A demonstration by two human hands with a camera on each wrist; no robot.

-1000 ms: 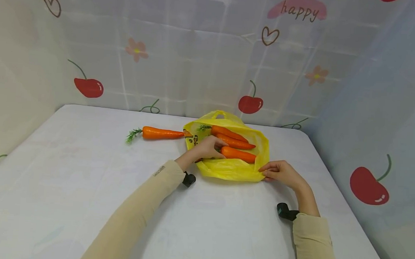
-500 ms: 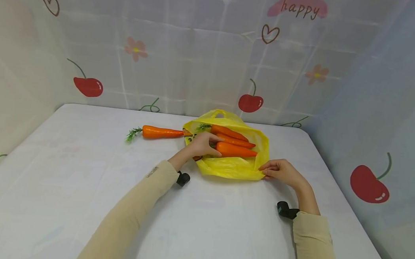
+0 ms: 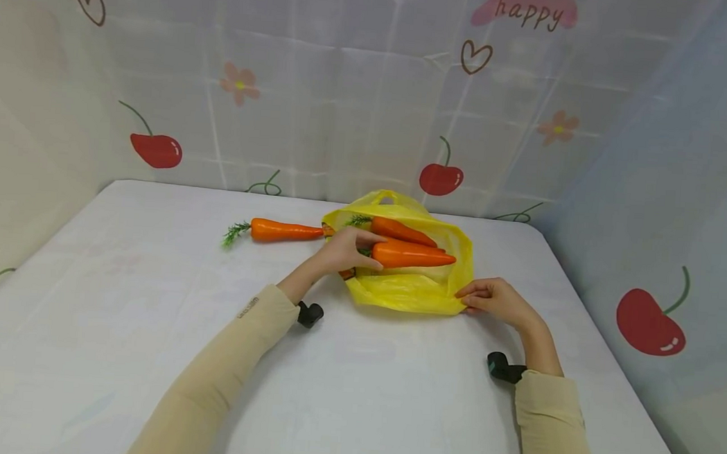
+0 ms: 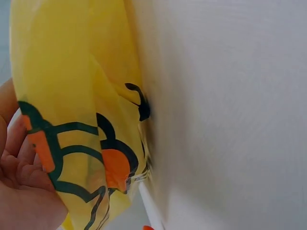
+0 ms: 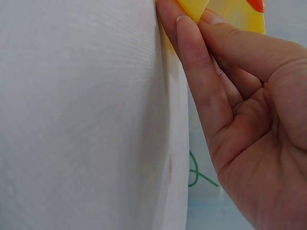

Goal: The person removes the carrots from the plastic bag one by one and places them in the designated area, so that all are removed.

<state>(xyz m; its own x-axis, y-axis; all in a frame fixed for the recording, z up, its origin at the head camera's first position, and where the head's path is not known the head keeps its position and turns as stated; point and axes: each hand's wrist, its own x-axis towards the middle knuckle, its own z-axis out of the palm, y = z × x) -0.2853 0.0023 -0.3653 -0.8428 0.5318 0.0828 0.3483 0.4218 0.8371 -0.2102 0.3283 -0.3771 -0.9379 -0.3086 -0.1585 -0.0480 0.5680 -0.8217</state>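
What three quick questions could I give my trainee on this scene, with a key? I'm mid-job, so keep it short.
1. On the loose carrot outside the yellow bag, does the leafy top point toward or away from the bag?
2. True or false: the right hand rests flat on the table.
3. The left hand grips: A. the bag's handle; B. the frontmost carrot; C. the right sleeve.

Key: 1. Away from the bag. 2. False; it pinches the bag's edge. 3. B.
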